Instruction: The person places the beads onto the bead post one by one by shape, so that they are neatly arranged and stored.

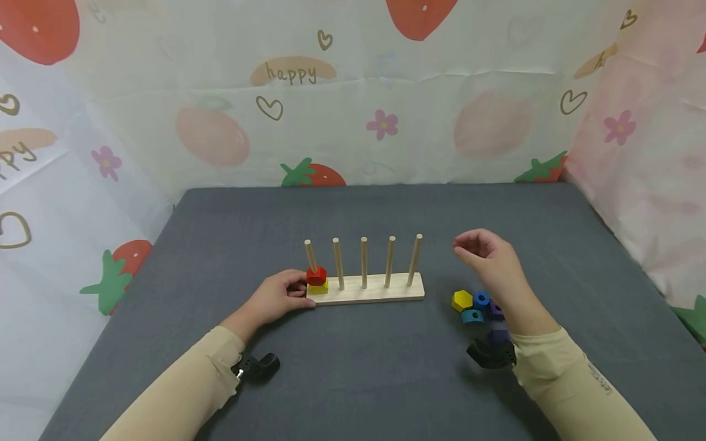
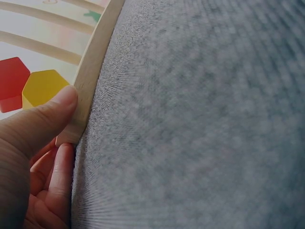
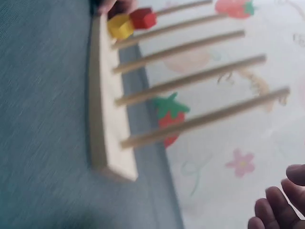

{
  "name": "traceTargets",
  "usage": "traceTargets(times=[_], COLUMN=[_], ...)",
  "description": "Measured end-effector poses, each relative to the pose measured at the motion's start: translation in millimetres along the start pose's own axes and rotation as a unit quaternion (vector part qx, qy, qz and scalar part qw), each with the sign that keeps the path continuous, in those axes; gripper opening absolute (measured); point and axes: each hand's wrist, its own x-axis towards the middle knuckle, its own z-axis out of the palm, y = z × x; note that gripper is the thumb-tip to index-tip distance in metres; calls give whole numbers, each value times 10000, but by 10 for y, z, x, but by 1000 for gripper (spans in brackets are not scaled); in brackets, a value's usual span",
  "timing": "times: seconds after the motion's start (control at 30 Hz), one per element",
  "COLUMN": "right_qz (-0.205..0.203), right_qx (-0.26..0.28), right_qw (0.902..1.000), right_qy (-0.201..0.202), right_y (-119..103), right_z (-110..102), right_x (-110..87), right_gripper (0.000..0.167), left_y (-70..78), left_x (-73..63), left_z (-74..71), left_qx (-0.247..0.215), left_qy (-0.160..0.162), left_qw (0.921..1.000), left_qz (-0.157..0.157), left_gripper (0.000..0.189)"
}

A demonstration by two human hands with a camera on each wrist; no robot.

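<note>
A pale wooden peg board (image 1: 365, 293) with several upright pegs stands on the table. Its leftmost peg (image 1: 311, 254) carries a yellow hexagonal block (image 2: 45, 87) at the bottom and a red block (image 1: 316, 277) directly above it. My left hand (image 1: 278, 295) grips the board's left end, the thumb along the front edge and fingers at the end face. To the right of the board, my right hand (image 1: 488, 254) is held in the air with loosely bent fingers and nothing in them. In the right wrist view its fingertips (image 3: 274, 207) are apart from the pegs.
Below my right hand lies a group of loose blocks: a yellow hexagon (image 1: 462, 301), a blue one (image 1: 482, 299), a lighter blue one (image 1: 472, 316) and purple ones (image 1: 499, 337) partly hidden by the wrist. A printed cloth (image 1: 419, 79) backs the grey table (image 1: 353, 380).
</note>
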Motion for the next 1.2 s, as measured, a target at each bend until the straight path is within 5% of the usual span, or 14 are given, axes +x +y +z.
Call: traceTargets(times=[0.4, 0.63, 1.2], right_qz=[370, 400, 374], right_qx=[-636, -762, -1167], right_qw=[9921, 9782, 9510], right_qy=[-1016, -1890, -2840], right_y=[445, 562, 683], right_z=[-101, -129, -205], right_x=[76, 113, 130], right_gripper=[28, 31, 33], left_y=[-8, 2, 20], left_x=[1, -9, -12], left_z=[-9, -5, -14], left_qx=[92, 102, 66], left_qy=[-2, -17, -22], left_qw=[10000, 9999, 10000], left_qz=[15, 6, 65], left_gripper=[47, 48, 48])
